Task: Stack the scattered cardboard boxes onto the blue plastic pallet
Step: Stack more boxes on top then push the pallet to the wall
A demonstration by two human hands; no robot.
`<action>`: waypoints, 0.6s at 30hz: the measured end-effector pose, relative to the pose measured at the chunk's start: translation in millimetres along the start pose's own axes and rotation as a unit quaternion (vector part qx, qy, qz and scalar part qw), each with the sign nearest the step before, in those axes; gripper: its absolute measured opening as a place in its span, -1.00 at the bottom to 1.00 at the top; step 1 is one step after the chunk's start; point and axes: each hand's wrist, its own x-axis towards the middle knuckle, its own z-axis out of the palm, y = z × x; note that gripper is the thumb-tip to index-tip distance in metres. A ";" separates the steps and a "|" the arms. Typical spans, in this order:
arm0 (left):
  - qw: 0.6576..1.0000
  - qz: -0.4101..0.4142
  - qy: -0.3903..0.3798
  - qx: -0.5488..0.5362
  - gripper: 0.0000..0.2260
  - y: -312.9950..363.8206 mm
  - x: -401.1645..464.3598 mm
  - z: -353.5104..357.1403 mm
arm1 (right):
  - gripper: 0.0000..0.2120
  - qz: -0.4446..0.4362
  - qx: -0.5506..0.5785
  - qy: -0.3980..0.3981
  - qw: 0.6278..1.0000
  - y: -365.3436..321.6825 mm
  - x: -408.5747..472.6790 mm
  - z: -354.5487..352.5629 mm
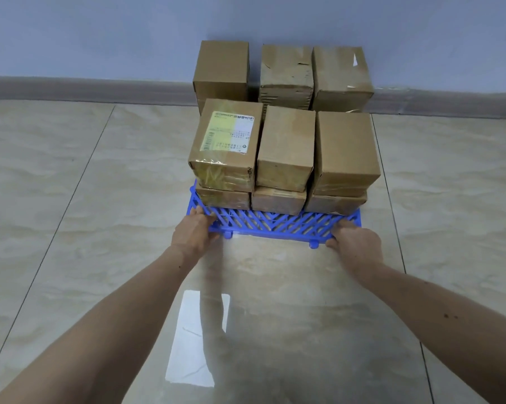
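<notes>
The blue plastic pallet [275, 224] lies on the tiled floor in front of me, close to the wall. Several brown cardboard boxes stand on it in two rows, stacked two layers high. The front top-left box [227, 144] carries a yellow and white shipping label. The front top-middle box [286, 147] and the front top-right box [346, 148] are plain. My left hand [195, 233] grips the pallet's near left corner. My right hand [355, 243] grips its near right corner. A strip of bare grid shows along the pallet's front edge.
A pale wall with a grey skirting board [85, 88] runs right behind the stack. Glossy beige floor tiles [71, 185] spread to both sides and towards me, with a window glare [196, 339] between my forearms.
</notes>
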 end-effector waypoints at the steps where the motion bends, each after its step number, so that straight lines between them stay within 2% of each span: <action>1: 1.000 0.004 0.001 0.001 -0.63 -1.0 2.3 -0.6 | -0.75 -0.002 0.001 0.006 1.000 1.0 2.3 0.4; 5: 1.000 0.001 -0.005 0.004 -0.60 -1.8 3.9 -3.0 | -0.75 -0.013 -0.012 0.008 1.000 4.9 5.1 0.9; 11: 1.000 0.000 -0.028 0.002 -0.60 5.7 0.8 -8.8 | -0.77 0.016 -0.005 -0.011 1.000 4.1 11.5 -8.1; 18: 0.998 0.001 -0.044 0.039 -0.54 6.7 3.8 -7.7 | -0.75 -0.006 0.003 -0.002 1.000 10.6 15.0 -9.0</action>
